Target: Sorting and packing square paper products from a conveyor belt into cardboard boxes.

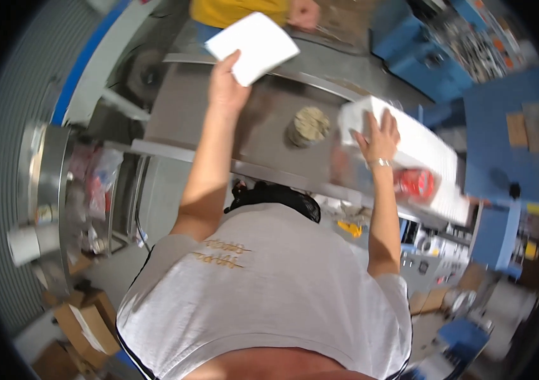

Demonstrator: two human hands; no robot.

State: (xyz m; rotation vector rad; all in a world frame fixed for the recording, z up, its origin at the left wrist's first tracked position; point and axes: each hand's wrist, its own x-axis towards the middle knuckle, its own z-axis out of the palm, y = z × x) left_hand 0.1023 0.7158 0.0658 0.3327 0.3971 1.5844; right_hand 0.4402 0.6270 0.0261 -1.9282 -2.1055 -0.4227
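Observation:
My left hand (228, 88) is raised over the far side of a metal table, thumb on top, gripping a flat white square piece (258, 47) that looks like paper or cloth. My right hand (380, 134) lies with fingers spread on the near end of a long row of white stacked pieces (431, 142). Between my hands stands a round beige object (311, 125) with a mottled top; its kind is unclear. Beside my right forearm sits a red round item (416, 183), apparently a roll, against the white row.
The brown-grey table top (180, 104) has metal rails along its edges. Across it stands a person in a yellow top (237, 11), one hand showing. Blue machinery (421, 57) is at the far right. A metal shelf with bags (99, 180) stands left, cardboard boxes (89, 323) lower left.

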